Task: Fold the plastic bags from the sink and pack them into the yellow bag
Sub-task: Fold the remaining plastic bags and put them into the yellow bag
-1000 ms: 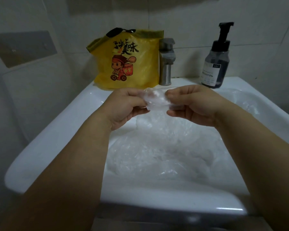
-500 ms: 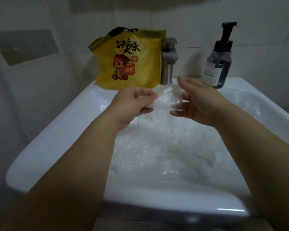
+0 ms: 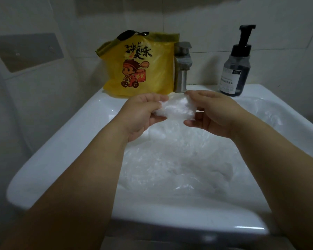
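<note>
Obs., standing at the basin: 2 bare hands are raised over the white ceramic sink [image 3: 65, 141].

Left hand [image 3: 141, 114]: fingers curled in, and thumb and fingers pinch the left edge of a small, crumpled clear plastic bag [image 3: 177, 109].

Right hand [image 3: 213, 114]: fingers lie over the top and the thumb sits underneath, pinching the right edge of the same bag.

The small bag hangs between the 2 hands, above the basin and clear of it.

Basin: a loose heap of clear, crinkled plastic bags [image 3: 179, 159] fills most of it and spreads toward the right rim.

Back ledge, left: a yellow plastic bag printed with a cartoon figure and black characters [image 3: 139, 69] stands upright. Cannot tell whether its mouth is open.

Just beside it on the right stands a brushed-metal faucet [image 3: 182, 69].

Farther right, apart from the faucet, stands a dark translucent bottle with a black pump head [image 3: 235, 69].

Left wall: a grey rectangular panel [image 3: 27, 51] is set in the tiles.
</note>
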`<state>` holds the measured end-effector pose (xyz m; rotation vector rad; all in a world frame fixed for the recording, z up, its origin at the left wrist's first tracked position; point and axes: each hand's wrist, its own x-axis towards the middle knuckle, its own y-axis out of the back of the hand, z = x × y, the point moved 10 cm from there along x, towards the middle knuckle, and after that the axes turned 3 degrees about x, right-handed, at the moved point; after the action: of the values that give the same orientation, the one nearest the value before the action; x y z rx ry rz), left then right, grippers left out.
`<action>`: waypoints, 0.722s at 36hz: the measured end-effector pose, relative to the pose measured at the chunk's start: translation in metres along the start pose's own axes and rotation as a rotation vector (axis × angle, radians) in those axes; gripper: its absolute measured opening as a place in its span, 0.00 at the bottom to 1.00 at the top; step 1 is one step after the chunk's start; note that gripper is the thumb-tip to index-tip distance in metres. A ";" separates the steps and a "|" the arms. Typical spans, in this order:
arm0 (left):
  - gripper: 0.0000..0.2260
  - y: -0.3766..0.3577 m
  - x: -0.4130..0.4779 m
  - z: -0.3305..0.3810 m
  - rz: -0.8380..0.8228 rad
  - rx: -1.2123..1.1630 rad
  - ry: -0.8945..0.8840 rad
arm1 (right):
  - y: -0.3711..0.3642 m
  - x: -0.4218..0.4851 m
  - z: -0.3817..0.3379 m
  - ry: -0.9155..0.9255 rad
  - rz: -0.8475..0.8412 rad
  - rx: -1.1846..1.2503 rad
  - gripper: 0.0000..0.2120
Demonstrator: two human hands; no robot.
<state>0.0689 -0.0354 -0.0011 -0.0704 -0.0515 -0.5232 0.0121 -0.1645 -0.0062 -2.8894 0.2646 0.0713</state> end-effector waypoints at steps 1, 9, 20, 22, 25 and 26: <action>0.08 -0.001 0.000 0.000 -0.009 -0.030 0.004 | 0.000 0.000 0.000 0.009 0.011 0.000 0.09; 0.15 0.000 0.000 0.001 -0.027 0.048 -0.037 | -0.005 0.002 0.003 -0.029 -0.046 0.043 0.16; 0.23 0.010 0.005 0.005 0.011 -0.013 -0.087 | 0.006 0.000 -0.015 0.191 0.086 -0.417 0.26; 0.22 0.008 0.005 0.004 0.006 0.006 -0.091 | 0.004 -0.002 -0.024 0.274 0.103 -0.419 0.19; 0.21 0.005 0.005 0.004 -0.013 0.000 -0.099 | -0.005 -0.004 -0.021 0.255 0.037 -0.482 0.06; 0.20 0.004 0.005 0.005 -0.022 -0.009 -0.100 | -0.009 -0.004 -0.018 0.231 0.003 -0.517 0.04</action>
<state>0.0750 -0.0336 0.0038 -0.1052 -0.1473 -0.5418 0.0100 -0.1597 0.0132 -3.4143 0.3328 -0.2299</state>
